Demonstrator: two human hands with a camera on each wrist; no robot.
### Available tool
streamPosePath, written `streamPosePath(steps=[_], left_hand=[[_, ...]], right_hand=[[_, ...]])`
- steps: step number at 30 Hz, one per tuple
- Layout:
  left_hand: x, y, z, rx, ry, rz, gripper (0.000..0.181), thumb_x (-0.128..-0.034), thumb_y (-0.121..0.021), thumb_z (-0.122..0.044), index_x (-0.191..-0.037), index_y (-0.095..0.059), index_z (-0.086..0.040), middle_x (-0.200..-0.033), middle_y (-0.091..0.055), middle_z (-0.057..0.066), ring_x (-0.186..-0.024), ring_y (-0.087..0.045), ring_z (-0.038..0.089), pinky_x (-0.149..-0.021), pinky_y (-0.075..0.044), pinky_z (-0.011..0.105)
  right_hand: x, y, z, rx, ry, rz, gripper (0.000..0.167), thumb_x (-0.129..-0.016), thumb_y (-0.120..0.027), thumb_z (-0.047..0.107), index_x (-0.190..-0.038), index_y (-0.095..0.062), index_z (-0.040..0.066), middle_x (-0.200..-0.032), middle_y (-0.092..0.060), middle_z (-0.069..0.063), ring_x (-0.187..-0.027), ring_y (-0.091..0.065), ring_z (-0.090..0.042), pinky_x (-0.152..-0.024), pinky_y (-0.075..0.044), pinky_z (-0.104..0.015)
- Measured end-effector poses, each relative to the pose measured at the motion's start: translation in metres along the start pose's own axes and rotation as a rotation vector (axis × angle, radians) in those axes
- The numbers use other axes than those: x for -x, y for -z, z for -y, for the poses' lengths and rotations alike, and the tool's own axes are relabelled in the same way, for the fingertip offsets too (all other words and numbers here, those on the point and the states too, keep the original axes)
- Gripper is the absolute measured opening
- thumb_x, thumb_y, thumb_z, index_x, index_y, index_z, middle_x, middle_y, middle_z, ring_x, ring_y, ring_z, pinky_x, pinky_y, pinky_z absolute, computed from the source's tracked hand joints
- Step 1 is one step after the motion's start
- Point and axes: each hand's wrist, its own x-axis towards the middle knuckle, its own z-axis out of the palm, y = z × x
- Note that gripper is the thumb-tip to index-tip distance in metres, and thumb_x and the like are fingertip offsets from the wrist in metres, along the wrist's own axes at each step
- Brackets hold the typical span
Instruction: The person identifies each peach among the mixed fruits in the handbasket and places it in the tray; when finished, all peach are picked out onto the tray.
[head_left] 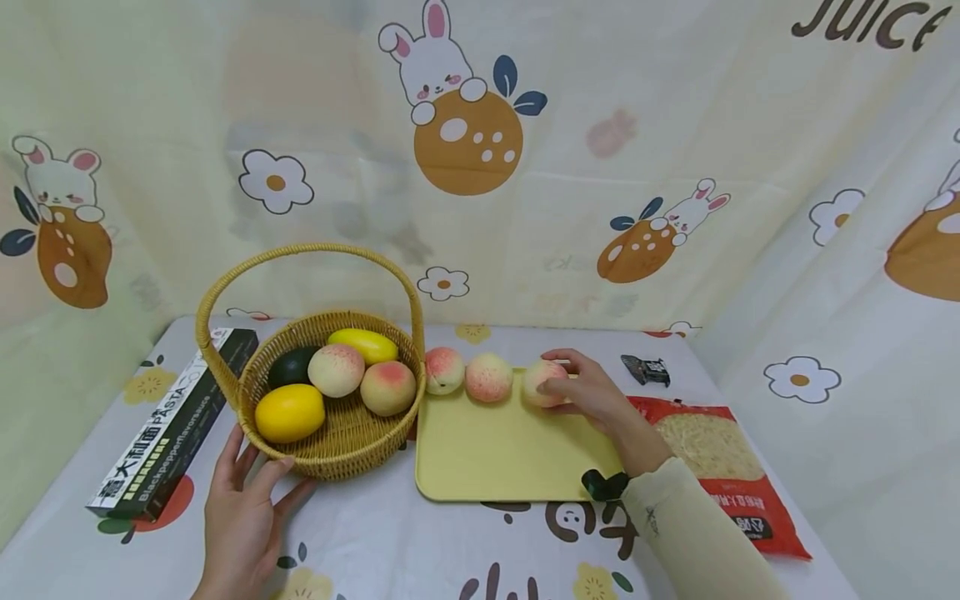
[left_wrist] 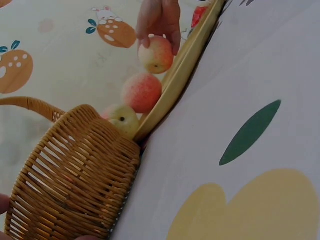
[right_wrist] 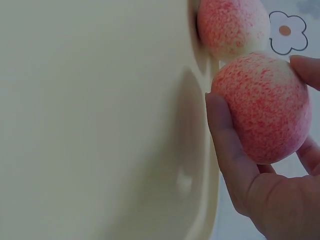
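Here, right hand [head_left: 592, 392] — peach [head_left: 535, 388] between thumb [right_wrist: 226, 132], fingers [right_wrist: 307, 70].

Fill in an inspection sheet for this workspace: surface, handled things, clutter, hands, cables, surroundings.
Surface: white printed cloth.
Handled things: wicker basket holding two peaches, two yellow fruits and a dark green one; three more peaches line the far edge of the yellow tray.
Clutter: pasta box left of the basket; red bag right of the tray; small black packet beyond the bag.
Hands: left hand touches the basket; right hand holds the rightmost peach.
Cables: nothing seen.
Surroundings: printed curtain behind.
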Motion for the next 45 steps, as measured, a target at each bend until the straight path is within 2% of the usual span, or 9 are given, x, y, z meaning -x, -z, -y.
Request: streamPosePath(steps=[8, 19, 26, 35, 45], left_hand=[[-0.001, -0.001, 0.0, -0.015, -0.003, -0.007, 0.091, -0.1042, -0.055, -0.005, -0.164, -0.01, -0.056, -0.181, -0.003, 0.0, -0.157, -0.033, 0.038, -0.104, -0.056, 0.063], [0.0, 0.0, 0.0, -0.015, 0.001, 0.006, 0.09, -0.1046, -0.055, -0.006, -0.164, -0.009, -0.056, -0.181, -0.003, -0.001, -0.158, -0.032, 0.038, -0.105, -0.055, 0.062], [0.001, 0.001, 0.001, -0.006, 0.002, 0.011, 0.091, -0.1049, -0.056, -0.006, -0.164, -0.009, -0.056, -0.181, -0.003, -0.002, -0.158, -0.032, 0.038, -0.105, -0.055, 0.062], [0.001, 0.001, 0.001, -0.014, 0.0, 0.01, 0.09, -0.1048, -0.056, -0.006, -0.164, -0.01, -0.056, -0.181, -0.004, -0.002, -0.157, -0.034, 0.038, -0.104, -0.056, 0.06], [0.001, 0.001, 0.001, -0.01, -0.004, 0.012, 0.09, -0.1046, -0.056, -0.007, -0.164, -0.01, -0.056, -0.18, -0.005, -0.001, -0.156, -0.035, 0.037, -0.104, -0.055, 0.061]], right_hand=[[-0.008, -0.008, 0.009, -0.026, 0.013, -0.003, 0.066, -0.093, -0.068, 0.007, -0.155, -0.045, 0.005, -0.152, -0.043, -0.023, -0.122, -0.057, -0.035, -0.102, -0.06, -0.059], [-0.014, -0.011, 0.003, -0.076, -0.006, 0.007, 0.068, -0.095, -0.068, 0.005, -0.157, -0.042, 0.005, -0.155, -0.041, -0.023, -0.123, -0.057, -0.035, -0.102, -0.06, -0.058], [-0.011, -0.009, -0.001, -0.069, -0.028, 0.003, 0.069, -0.095, -0.067, 0.007, -0.158, -0.038, 0.004, -0.159, -0.039, -0.023, -0.124, -0.056, -0.035, -0.097, -0.063, -0.057], [-0.009, -0.003, -0.007, -0.097, -0.014, 0.009, 0.071, -0.094, -0.069, 0.004, -0.158, -0.038, 0.004, -0.162, -0.035, -0.024, -0.125, -0.056, -0.037, -0.092, -0.065, -0.056], [-0.001, 0.005, -0.007, -0.074, -0.006, 0.007, 0.073, -0.095, -0.072, 0.007, -0.159, -0.037, 0.005, -0.163, -0.035, -0.024, -0.128, -0.054, -0.039, -0.092, -0.065, -0.053]])
